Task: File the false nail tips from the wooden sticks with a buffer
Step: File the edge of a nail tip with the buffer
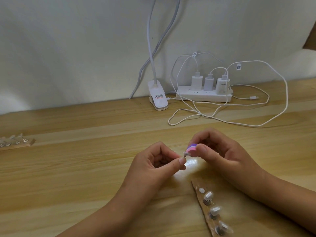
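Observation:
My left hand [159, 161] pinches a small clear false nail tip [185, 153] between thumb and fingertips, above the middle of the wooden table [85, 168]. My right hand [220, 151] grips a small pink and purple buffer [243, 148], whose edge touches the nail tip. A wooden stick [204, 207] lies near the front right and carries three clear nail tips [214, 211] on small stands, plus one bare white mount near its top. A second wooden stick [18, 144] with several clear tips lies at the far left edge.
A white clip lamp base [158, 98] stands at the back by the wall. Beside it a white power strip [205, 95] holds three chargers, and loose white cables [239, 117] loop over the back right of the table.

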{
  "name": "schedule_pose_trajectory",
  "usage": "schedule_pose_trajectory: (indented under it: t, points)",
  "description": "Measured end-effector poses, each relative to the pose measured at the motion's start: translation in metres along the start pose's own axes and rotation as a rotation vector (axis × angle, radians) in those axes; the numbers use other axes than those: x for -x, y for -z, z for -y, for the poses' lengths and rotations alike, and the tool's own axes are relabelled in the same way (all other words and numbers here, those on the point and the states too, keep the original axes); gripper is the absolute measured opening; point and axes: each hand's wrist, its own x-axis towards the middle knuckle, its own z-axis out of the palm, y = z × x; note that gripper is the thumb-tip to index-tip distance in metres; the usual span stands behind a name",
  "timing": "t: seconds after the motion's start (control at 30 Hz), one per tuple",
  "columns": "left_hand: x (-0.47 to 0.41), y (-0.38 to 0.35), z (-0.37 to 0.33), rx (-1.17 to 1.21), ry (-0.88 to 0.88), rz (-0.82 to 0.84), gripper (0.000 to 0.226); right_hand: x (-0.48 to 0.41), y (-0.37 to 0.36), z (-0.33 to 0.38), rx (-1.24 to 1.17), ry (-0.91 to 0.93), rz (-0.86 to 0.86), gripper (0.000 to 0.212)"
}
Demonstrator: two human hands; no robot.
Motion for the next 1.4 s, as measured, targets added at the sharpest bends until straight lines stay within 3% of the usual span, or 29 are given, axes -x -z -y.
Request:
schedule_pose_trajectory:
  t: [0.63, 0.87, 1.4]
  points:
    - [-0.0010, -0.0006, -0.0033, 0.092, -0.016, -0.034, 0.014, 0.0024, -0.0006, 0.0015, 0.163, 0.025, 0.008, 0.023]
    - [-0.0025, 0.0029, -0.0012, 0.101, 0.011, -0.034, 0.015, -0.0024, 0.0019, -0.0025, -0.073, -0.011, -0.108, 0.026]
    - [-0.0032, 0.0005, -0.0024, 0.072, 0.017, 0.019, 0.011, -0.0012, 0.0026, 0.0009, -0.067, 0.020, -0.081, 0.021]
